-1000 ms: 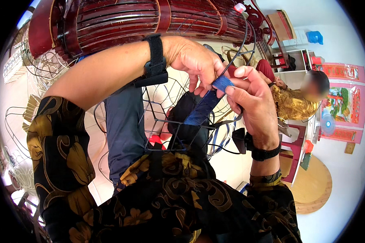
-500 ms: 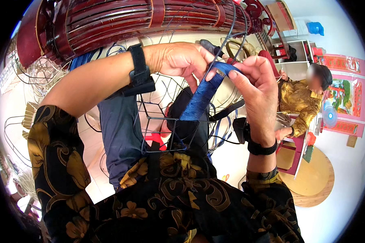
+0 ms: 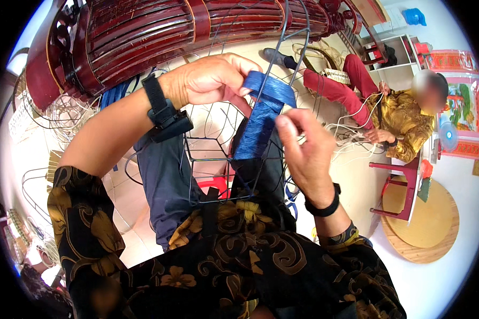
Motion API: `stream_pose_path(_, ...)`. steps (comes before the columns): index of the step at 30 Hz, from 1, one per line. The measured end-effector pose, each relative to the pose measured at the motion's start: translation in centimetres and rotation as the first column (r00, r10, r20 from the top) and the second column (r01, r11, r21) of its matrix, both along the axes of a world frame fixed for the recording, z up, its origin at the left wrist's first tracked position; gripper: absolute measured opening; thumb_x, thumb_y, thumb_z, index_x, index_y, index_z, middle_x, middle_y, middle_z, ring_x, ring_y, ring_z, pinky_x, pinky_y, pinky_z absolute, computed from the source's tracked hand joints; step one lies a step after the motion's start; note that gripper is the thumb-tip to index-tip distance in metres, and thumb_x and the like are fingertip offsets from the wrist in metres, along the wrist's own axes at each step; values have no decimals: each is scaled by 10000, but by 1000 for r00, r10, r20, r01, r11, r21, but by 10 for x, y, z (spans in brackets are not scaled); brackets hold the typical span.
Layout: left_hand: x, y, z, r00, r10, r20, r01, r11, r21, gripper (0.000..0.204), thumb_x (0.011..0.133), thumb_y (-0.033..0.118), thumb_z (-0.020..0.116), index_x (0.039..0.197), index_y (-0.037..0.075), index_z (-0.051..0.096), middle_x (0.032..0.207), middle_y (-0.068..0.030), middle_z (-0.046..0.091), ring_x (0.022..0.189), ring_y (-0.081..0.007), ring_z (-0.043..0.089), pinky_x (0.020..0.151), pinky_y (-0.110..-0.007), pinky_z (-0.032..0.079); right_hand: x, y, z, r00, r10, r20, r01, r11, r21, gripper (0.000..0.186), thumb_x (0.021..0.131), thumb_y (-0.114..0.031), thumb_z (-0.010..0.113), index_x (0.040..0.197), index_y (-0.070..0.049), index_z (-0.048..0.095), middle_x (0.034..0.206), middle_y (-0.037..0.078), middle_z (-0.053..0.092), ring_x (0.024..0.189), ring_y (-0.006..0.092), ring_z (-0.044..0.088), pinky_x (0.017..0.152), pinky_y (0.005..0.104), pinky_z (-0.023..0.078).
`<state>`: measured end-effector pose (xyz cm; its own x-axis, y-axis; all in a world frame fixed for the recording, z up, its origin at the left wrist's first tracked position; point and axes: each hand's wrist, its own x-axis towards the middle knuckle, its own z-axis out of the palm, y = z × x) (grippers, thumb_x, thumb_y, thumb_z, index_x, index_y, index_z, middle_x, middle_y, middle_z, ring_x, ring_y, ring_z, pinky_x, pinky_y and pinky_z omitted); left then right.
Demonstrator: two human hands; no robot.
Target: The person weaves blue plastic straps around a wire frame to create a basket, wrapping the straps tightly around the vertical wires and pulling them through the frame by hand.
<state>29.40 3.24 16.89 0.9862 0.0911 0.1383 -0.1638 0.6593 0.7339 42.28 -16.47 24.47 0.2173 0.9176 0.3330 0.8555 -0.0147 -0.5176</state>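
Note:
I see a black wire frame over my dark-trousered legs. A column of it is wound with glossy blue strip, and a loose flat loop of the same strip curves across its top. My left hand is closed at that loop's left end, pinching it with the fingertips. My right hand is closed, fingers curled, with the thumb tip at the wound column's right edge; what is inside those fingers is hidden.
A red wooden bench spans the top. A co-worker in red trousers handles pale cords at right. Pale coiled cane lies left. A red-framed stool and round boards are at right.
My left hand has moved leftward, drawing the blue loop across the frame. My right hand has dropped down and left, off the loop. The frame's top tilts further left.

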Motion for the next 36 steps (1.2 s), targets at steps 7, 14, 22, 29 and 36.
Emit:
stream_pose_path(7,-18,-17,15,981,187,-45,-187,982,8,21,753,25,657,746,15,641,812,-68,669,825,-190,646,839,-355,512,-3,23,-23,719,15,-695,-7,1000,14,272,985,-201,569,1142,18,603,875,17,639,780,64,521,690,232,443)
stream_pose_path(14,-31,-46,23,956,279,-85,-278,960,24,42,775,13,596,734,17,596,763,-109,641,715,-201,624,699,-341,515,3,13,-21,559,1,-829,-23,1000,-14,216,944,-197,662,976,11,709,783,-23,640,684,43,528,614,208,434)
stream_pose_path(22,-42,-84,44,949,270,-164,-249,959,138,86,808,31,579,723,27,580,784,-113,655,733,-193,641,716,-308,517,3,-27,-14,537,47,-843,-104,995,-11,227,930,-200,678,966,20,721,787,3,672,688,51,572,628,217,473)
stream_pose_path(29,-56,-108,29,920,285,-267,-277,958,68,91,834,-4,524,822,-1,614,836,-121,671,764,-217,672,765,-372,584,-5,-40,-27,481,-24,-876,-119,989,-92,200,915,-143,673,959,47,718,742,11,668,651,49,563,583,212,459)
stream_pose_path(36,-58,-110,19,851,391,-351,-405,914,36,73,856,2,540,832,8,609,823,-93,656,764,-187,648,760,-362,572,-6,-27,-37,486,22,-874,-153,986,-60,234,918,-176,674,1002,40,705,780,31,698,705,51,605,621,219,495)
